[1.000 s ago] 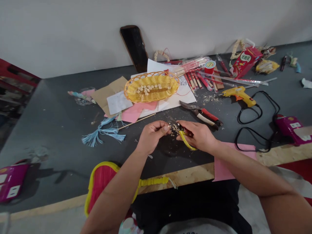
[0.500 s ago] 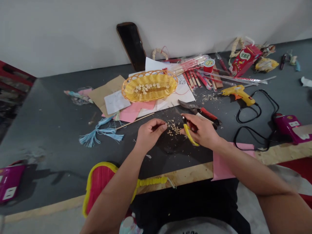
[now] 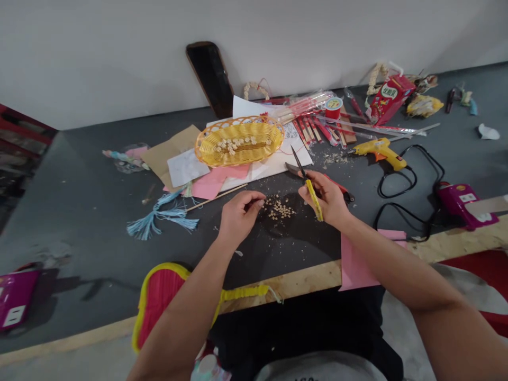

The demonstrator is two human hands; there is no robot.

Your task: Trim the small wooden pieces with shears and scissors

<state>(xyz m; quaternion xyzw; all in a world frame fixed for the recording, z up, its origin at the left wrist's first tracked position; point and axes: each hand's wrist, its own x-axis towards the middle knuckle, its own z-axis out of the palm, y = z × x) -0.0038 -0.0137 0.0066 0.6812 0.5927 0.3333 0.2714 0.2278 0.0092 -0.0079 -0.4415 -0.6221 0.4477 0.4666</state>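
Your left fingers (image 3: 257, 207) (pinched, contents unclear) lie nearer the mid-frame small pieces (image 3: 281, 209); your right fingers (image 3: 316, 178) grip scissors (image 3: 313, 197) pointing frame-upward.

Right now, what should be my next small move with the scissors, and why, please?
I would probably lay the scissors flat on the table. Your right hand holds them with the blades pointing toward the wall, away from your left hand beside the small pale pieces, and nothing shows between the blades.

The scissors (image 3: 315, 201) are yellow and dark, the basket (image 3: 242, 159) golden yellow, the tassel (image 3: 145, 226) pale blue.
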